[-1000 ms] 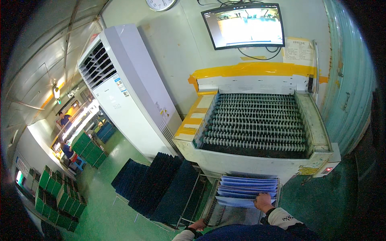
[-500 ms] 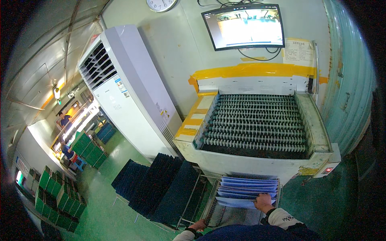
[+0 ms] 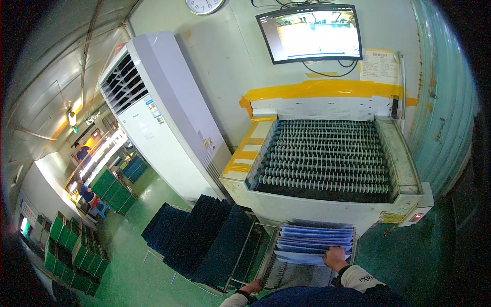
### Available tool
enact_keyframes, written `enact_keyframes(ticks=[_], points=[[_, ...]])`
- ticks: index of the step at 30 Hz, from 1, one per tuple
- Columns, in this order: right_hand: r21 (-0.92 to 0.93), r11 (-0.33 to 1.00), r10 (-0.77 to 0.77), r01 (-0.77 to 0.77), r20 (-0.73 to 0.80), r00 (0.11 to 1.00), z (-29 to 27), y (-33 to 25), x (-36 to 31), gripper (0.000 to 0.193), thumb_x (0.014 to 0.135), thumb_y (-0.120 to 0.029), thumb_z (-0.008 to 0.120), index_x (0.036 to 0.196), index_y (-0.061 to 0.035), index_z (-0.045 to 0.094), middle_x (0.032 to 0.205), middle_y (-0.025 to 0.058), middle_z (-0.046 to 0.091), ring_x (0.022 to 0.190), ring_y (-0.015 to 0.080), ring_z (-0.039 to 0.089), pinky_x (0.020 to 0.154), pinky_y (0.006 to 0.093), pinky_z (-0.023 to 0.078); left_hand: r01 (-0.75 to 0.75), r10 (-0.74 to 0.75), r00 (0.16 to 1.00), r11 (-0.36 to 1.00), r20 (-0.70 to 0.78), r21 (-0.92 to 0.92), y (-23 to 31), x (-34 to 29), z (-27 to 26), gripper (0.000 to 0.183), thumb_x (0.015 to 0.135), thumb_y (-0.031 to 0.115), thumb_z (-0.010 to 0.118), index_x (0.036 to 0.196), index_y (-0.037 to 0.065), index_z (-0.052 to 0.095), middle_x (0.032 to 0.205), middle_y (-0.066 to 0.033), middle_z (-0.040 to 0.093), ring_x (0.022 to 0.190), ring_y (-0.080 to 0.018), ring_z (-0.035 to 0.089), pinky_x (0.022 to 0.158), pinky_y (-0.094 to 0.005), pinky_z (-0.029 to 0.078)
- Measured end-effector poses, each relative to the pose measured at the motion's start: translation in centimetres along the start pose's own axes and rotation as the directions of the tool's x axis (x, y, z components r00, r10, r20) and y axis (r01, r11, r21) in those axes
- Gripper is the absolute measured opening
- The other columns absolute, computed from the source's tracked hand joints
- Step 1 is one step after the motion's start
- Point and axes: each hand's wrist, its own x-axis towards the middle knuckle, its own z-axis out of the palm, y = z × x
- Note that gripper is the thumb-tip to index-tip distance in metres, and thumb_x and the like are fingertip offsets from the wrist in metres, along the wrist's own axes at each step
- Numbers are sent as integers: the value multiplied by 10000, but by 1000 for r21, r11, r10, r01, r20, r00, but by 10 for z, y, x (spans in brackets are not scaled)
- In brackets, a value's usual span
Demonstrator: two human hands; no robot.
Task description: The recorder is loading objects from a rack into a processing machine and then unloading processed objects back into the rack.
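In a slotted metal rack [image 3: 267,260] below me, several thin blue panels [image 3: 313,238] stand upright in a row, leaning slightly. My right hand [image 3: 335,258] is closed at the top edge of the nearest panel [image 3: 299,257], toward its right end. Its fingertips are partly hidden, but they appear to grip that edge. My left hand [image 3: 251,287] is closed around the near left side of the rack. Toothed slots show along the rack's left side, in front of the panels.
A roller conveyor machine [image 3: 327,158] stands just beyond the rack. To the left are black corrugated racks [image 3: 204,240] and a tall white air conditioner [image 3: 163,112]. A monitor [image 3: 309,36] hangs on the wall. Green crates [image 3: 76,250] and two people sit farther left.
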Motion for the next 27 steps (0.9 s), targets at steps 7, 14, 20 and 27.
enact_keyframes(ticks=[7,14,20,27], points=[[-5,1000,10,-10,25,1000,0,2,0,348,760,-419,582,800,-100,718,889,105,640,899,285,614,815,435,444,-77,79,996,996,-36,51,30,-32,8,431,722,60,544,1141,30,450,790,-139,564,513,-221,550,412,-336,433],[-21,1000,-12,12,4,1000,4,2,3,342,760,-417,581,801,-106,718,890,102,640,903,280,613,825,438,439,109,-113,992,990,-51,-89,16,-12,3,453,699,63,569,1134,29,449,823,-153,566,559,-236,577,449,-346,467],[-11,1000,4,-4,27,1000,4,2,3,343,760,-421,592,807,-105,717,902,97,637,909,279,612,843,438,437,16,-19,998,999,-61,-50,17,-18,5,456,718,63,579,1145,39,423,778,-135,553,506,-210,545,408,-328,420],[2,1000,31,-31,58,998,3,1,3,350,773,-423,586,827,-103,718,910,96,632,929,281,605,861,441,430,25,-21,998,996,-52,88,11,-13,4,289,845,133,575,1115,58,506,815,-91,605,618,-183,599,481,-279,476]])
